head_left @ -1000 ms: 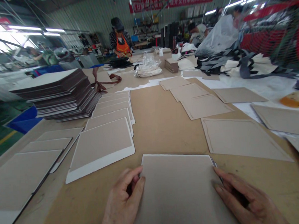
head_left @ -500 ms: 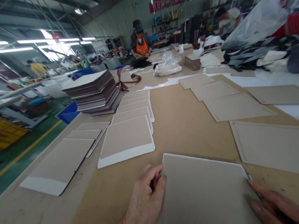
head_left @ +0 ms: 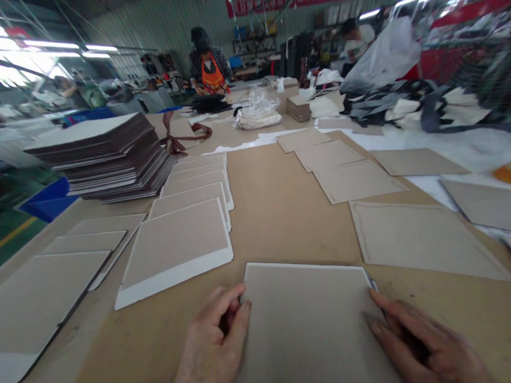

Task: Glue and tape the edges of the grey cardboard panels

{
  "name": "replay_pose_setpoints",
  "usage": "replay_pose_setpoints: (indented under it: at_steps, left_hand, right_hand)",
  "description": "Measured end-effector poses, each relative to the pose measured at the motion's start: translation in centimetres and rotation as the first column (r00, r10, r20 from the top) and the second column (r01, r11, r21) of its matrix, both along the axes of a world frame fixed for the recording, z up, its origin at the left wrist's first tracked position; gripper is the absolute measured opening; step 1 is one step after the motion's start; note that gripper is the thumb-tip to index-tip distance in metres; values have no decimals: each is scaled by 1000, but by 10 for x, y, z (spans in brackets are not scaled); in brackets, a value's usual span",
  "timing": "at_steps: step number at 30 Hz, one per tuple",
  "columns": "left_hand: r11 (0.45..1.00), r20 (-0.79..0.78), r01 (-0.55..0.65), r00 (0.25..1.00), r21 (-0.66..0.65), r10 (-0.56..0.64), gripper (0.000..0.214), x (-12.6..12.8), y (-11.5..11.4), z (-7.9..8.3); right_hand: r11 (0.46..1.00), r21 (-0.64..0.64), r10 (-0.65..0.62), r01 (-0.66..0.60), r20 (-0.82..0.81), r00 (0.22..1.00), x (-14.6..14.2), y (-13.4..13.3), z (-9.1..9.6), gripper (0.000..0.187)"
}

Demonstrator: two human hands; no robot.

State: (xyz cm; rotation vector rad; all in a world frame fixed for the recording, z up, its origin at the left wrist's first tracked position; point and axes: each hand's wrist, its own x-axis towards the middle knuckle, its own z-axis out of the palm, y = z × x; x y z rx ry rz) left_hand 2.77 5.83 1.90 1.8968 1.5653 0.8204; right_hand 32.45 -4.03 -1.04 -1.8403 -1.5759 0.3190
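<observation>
A grey cardboard panel (head_left: 307,320) with a thin white edge lies flat on the brown table (head_left: 278,213) right in front of me. My left hand (head_left: 212,348) pinches its left edge between thumb and curled fingers. Along the panel's right edge rests my right hand (head_left: 422,345), fingers bent and pressed on the board.
Overlapping rows of grey panels with white margins (head_left: 177,247) run along the left. A tall stack of dark-edged boards (head_left: 103,156) stands behind them. Flat grey sheets (head_left: 420,237) lie to the right. A person in an orange apron (head_left: 208,71) works at the far end, beside plastic bags (head_left: 255,111).
The view swung left and back again. Both hands kept hold of the same panel's edges, and the panel stayed in place on the table.
</observation>
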Motion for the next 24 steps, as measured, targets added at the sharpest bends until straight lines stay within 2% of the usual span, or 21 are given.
replay_pose_setpoints:
  at_steps: [5, 13, 20, 22, 24]
  left_hand:
    - [1000, -40, 9, 999, 14, -9, 31, -6, 3, -6]
    - [997, -70, 18, 997, 71, -13, 31, -5, 3, -5]
    - [995, -105, 19, 994, 97, -9, 30, 1, 2, -2]
    - [984, -171, 30, 985, 178, 1, 32, 1, 2, -1]
    - [932, -272, 158, 960, 326, -67, 30, 0, 2, -1]
  right_hand:
    - [999, -30, 16, -15, 39, 999, -7, 2, 16, 36]
    - [998, -30, 60, -57, 109, 992, -9, 3, 13, 37]
    - [999, -32, 36, -25, 384, 923, -13, -4, 9, 38]
    - [998, -51, 52, -32, 445, 894, -16, -4, 12, 37]
    - [991, -75, 133, -111, 496, 858, -21, 0, 18, 46]
